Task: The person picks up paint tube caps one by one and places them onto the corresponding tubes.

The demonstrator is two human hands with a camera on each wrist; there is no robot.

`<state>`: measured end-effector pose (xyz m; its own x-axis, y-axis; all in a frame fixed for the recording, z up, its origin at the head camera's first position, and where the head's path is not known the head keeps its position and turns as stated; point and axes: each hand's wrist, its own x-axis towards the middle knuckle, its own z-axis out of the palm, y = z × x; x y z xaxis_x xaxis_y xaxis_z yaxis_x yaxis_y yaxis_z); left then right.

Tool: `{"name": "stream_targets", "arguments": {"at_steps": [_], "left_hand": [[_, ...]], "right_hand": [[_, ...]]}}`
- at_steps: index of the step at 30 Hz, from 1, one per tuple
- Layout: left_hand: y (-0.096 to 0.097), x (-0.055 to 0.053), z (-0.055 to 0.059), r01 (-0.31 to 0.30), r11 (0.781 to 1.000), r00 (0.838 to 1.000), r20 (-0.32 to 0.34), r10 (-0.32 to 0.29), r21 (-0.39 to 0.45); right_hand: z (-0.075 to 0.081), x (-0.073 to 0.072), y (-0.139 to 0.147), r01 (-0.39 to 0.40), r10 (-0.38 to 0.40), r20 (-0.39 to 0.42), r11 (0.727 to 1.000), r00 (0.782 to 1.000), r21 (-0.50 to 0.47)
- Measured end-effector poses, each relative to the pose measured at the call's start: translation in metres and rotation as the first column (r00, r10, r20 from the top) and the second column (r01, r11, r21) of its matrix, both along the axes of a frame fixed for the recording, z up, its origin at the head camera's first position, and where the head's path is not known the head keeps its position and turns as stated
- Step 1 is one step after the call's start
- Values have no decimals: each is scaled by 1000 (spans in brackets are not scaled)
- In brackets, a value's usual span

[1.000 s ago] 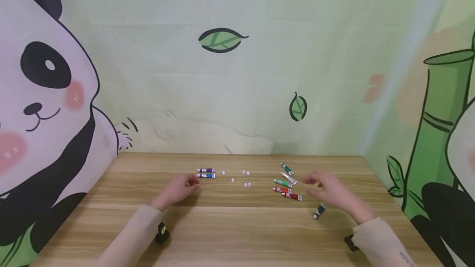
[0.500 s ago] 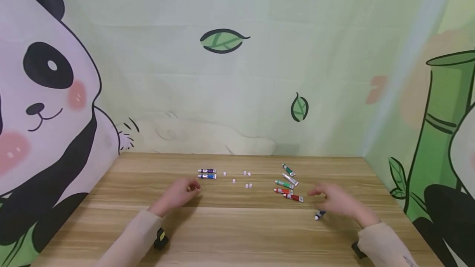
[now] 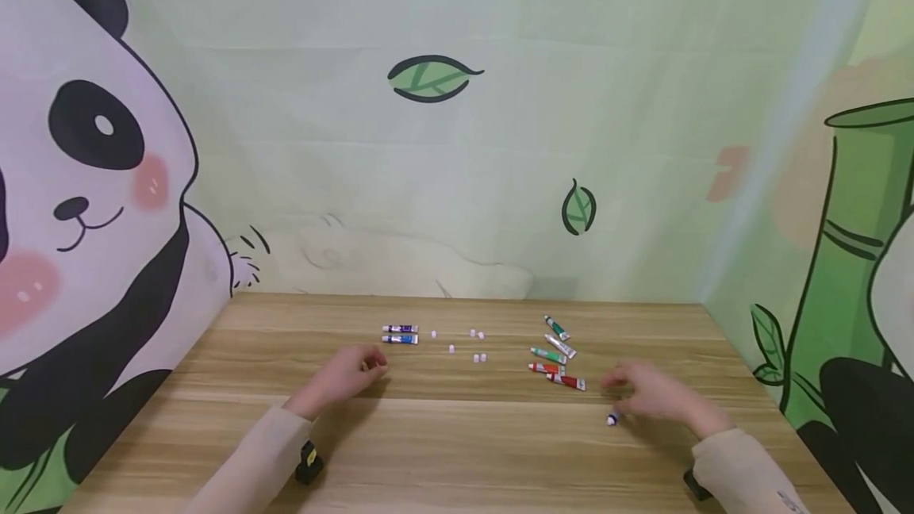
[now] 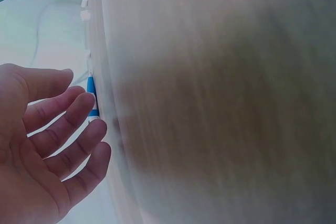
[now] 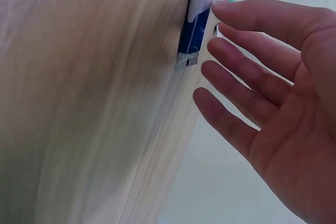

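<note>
My right hand (image 3: 653,393) hovers over a dark blue paint tube (image 5: 194,22), fingers spread and loosely bent. In the head view it covers most of that tube, leaving the white-capped end in sight. The thumb tip is close to the tube in the right wrist view; whether it touches, I cannot tell. My left hand (image 3: 346,371) holds nothing, its fingers relaxed, just in front of a blue paint tube (image 3: 400,339) and a purple one (image 3: 400,329) lying side by side.
Several small white caps (image 3: 477,358) are scattered mid-table. Right of them lie a dark red tube (image 3: 566,381), an orange-red tube (image 3: 546,369), a light green tube (image 3: 548,355), a silver tube (image 3: 560,346) and a dark green tube (image 3: 557,328). A printed cloth backdrop (image 3: 343,165) stands behind.
My right hand has moved down and slightly right, away from the group of tubes and over the dark blue tube. The left hand has stayed nearly still.
</note>
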<state>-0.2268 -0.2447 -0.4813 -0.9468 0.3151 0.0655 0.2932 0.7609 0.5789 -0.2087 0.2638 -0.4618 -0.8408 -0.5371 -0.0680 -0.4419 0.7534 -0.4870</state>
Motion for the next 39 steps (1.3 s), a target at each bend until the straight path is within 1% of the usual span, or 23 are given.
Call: {"name": "stream_targets", "arguments": {"at_steps": [3,4,8,10,17,24,28,32,34,36,39], "left_hand": [[0,1,0,-3,1000,1000,3,3,4],[0,1,-1,-1,1000,1000,1,1,8],[-1,2,-3,11,1000,1000,-12,-11,16],[-1,2,-3,10,1000,1000,-10,-9,23],[-1,3,0,3,1000,1000,25,-4,27],[-1,2,-1,-6,1000,1000,21,5,8],[0,3,-2,-16,1000,999,29,16,-1],[1,3,-3,-30,1000,999,41,30,1],[2,3,-2,-33,999,999,41,33,-2],[3,3,-2,-33,999,999,40,33,-5],[4,2,-1,-32,999,998,45,32,-4]], "right_hand": [[0,0,3,-46,46,1,999,999,-11],[0,0,4,-55,55,14,998,998,-12],[-3,0,8,-54,54,73,999,996,-1],[-3,0,8,-37,36,94,999,995,5],[-6,3,8,-33,32,60,999,998,12],[-9,7,6,-50,53,54,997,997,-55],[-12,8,5,-28,34,76,997,997,-76],[-14,8,3,33,-27,114,998,993,-54],[-14,8,2,49,-44,119,998,992,-42],[-13,8,1,58,-53,126,998,991,-38],[-11,9,0,53,-47,123,998,991,-47]]}}
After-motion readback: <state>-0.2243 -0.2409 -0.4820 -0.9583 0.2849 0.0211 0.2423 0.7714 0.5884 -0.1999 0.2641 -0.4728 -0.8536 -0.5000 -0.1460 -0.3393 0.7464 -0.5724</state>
